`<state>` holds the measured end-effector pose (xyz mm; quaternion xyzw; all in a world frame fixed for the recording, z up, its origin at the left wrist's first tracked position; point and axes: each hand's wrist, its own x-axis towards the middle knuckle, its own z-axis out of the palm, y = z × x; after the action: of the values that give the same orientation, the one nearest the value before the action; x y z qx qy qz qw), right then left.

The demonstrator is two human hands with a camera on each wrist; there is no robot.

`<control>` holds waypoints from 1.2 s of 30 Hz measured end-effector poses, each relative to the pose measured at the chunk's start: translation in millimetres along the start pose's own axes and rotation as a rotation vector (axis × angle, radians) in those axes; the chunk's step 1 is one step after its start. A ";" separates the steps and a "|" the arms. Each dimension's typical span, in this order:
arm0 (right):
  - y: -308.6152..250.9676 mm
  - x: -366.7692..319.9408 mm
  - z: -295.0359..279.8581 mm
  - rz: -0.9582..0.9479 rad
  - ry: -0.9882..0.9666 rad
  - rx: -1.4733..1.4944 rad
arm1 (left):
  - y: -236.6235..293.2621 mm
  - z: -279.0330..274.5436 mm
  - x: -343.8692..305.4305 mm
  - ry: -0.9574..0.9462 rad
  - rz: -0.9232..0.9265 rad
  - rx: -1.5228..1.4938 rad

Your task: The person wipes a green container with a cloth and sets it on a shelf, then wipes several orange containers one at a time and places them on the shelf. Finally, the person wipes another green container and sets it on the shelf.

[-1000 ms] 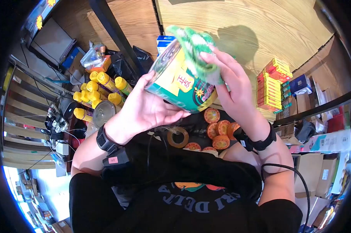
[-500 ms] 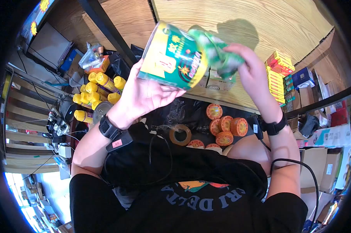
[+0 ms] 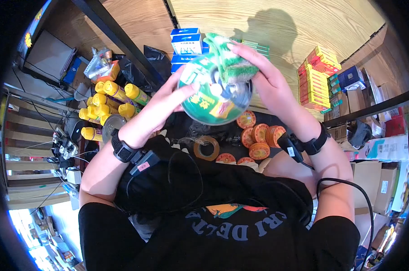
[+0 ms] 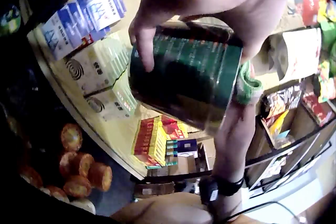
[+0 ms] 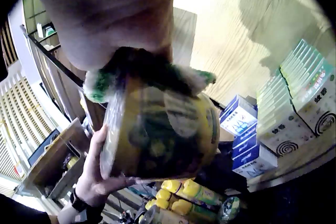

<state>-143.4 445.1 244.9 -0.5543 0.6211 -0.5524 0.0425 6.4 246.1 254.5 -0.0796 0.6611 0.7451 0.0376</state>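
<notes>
A round green-and-yellow canister [image 3: 206, 106] is held up in front of the shelf, its round end tilted toward the head camera. My left hand [image 3: 166, 101] grips it from the left side, thumb over that end. In the left wrist view its dark green printed side [image 4: 184, 71] shows below the hand. A green-and-white cloth [image 3: 234, 61] is bunched in my right hand [image 3: 270, 79] and lies against the canister's upper right part. The right wrist view shows the cloth [image 5: 144, 71] over the canister's yellow side [image 5: 157, 134].
Blue-and-white boxes [image 3: 186, 45] stand behind the canister. Yellow-and-red boxes [image 3: 315, 86] are stacked on the right of the wooden shelf [image 3: 322, 22]. Yellow-capped bottles [image 3: 107, 97] cluster at left. Below lie a tape roll [image 3: 206, 148] and several orange round containers [image 3: 259, 151].
The canister has turned from showing its printed side to showing its round end. The right hand, moved out to the right half a second ago, is back left with the cloth against it.
</notes>
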 end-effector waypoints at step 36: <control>14.8 -2.9 -2.6 0.295 0.059 0.170 | 11.7 0.5 -6.4 0.143 0.066 -0.491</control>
<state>-153.5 445.6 233.5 -0.4352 0.6478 -0.6066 0.1516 10.8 245.5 267.1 -0.1172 0.4638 0.8765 -0.0540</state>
